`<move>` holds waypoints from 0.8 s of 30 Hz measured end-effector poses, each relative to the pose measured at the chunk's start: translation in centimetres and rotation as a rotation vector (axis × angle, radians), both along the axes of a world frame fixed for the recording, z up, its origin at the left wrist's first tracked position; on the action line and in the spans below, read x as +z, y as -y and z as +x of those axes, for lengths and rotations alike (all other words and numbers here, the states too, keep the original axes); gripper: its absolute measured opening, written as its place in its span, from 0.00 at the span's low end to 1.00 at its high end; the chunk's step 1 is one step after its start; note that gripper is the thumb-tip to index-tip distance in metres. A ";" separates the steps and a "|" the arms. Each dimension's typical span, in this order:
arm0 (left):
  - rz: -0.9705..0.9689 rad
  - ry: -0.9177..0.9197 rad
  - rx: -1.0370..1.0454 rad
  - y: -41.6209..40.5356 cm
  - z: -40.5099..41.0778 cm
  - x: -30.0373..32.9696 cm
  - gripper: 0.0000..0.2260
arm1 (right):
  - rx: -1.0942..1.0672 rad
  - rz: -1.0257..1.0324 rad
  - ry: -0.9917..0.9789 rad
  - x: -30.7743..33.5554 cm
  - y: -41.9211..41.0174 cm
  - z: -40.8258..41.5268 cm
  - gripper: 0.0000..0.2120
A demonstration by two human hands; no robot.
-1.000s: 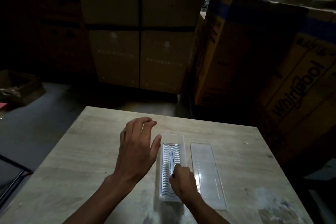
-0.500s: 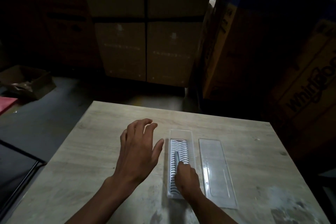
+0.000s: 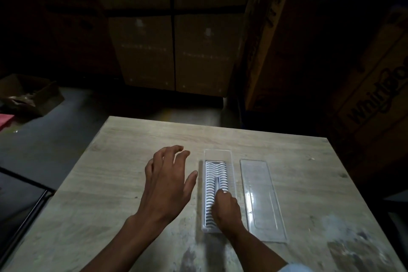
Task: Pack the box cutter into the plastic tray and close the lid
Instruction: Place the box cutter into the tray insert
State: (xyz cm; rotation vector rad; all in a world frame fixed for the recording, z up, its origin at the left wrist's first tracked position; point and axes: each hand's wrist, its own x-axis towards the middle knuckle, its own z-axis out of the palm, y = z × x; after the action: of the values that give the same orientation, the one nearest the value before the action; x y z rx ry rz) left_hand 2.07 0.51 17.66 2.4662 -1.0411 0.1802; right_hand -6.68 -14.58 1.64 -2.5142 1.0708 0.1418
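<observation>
A long clear plastic tray [image 3: 217, 154] with a white wavy-ribbed insert lies lengthwise on the wooden table [image 3: 110, 183]. A thin dark box cutter [image 3: 218, 182] lies along the insert's middle. My right hand [image 3: 226, 207] rests over the tray's near half, fingers curled on the cutter's near end. My left hand [image 3: 167, 181] hovers just left of the tray, fingers spread, holding nothing. The clear flat lid [image 3: 261, 199] lies on the table just right of the tray, parallel to it.
Stacked cardboard boxes [image 3: 174, 28] stand beyond the table's far edge, and a large printed carton [image 3: 353, 73] stands at the right. An open box [image 3: 28, 95] sits on the floor at the left. A dark frame [image 3: 22, 210] lies by the table's left edge.
The view has shifted a little. My right hand stays on the cutter in the tray, and my left hand stays spread beside it.
</observation>
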 end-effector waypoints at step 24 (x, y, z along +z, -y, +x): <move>0.051 -0.037 -0.041 1.8 -1.0 -1.8 0.22 | -0.038 -0.017 0.034 -1.6 0.1 0.4 0.14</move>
State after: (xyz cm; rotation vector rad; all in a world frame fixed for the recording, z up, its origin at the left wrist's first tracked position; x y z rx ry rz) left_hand 1.03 -1.32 15.86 2.4814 -1.0921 0.0968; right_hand -6.23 -14.68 0.07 -2.5007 1.1103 0.0787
